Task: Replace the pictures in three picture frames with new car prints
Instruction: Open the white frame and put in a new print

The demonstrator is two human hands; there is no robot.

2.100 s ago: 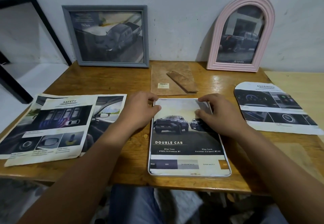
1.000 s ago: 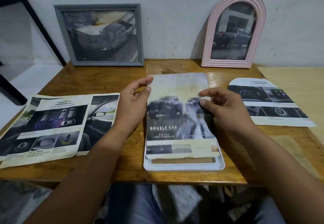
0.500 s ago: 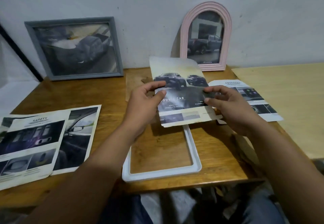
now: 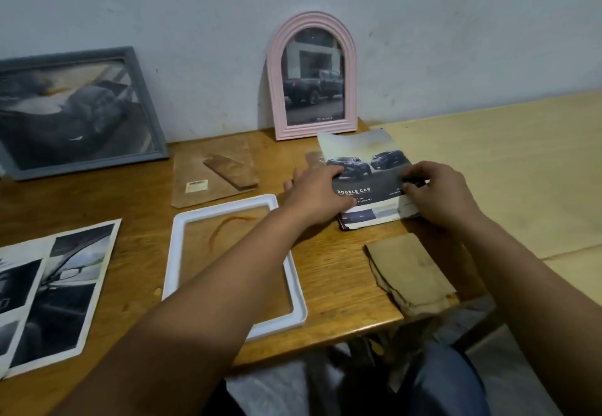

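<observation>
The "Double Cab" car print (image 4: 365, 158) lies low over the right part of the wooden table (image 4: 338, 285), on top of another sheet whose dark edge (image 4: 344, 226) shows beneath it. My left hand (image 4: 312, 197) holds its left edge and my right hand (image 4: 439, 197) pinches its right edge. The white frame (image 4: 172, 252) lies flat and empty in front of me, under my left forearm. A grey frame (image 4: 145, 96) and a pink arched frame (image 4: 275, 90) lean on the wall, each with a truck picture inside.
A brown backing board (image 4: 195, 168) with its stand lies behind the white frame. Car prints (image 4: 65, 285) lie at the left front. A folded brown cloth (image 4: 407, 269) sits near the right front edge. A pale wooden surface (image 4: 505, 171) adjoins on the right.
Both hands lifted the Double Cab print out of the white frame and carried it right, down onto the sheet there. The white frame stays empty on the table.
</observation>
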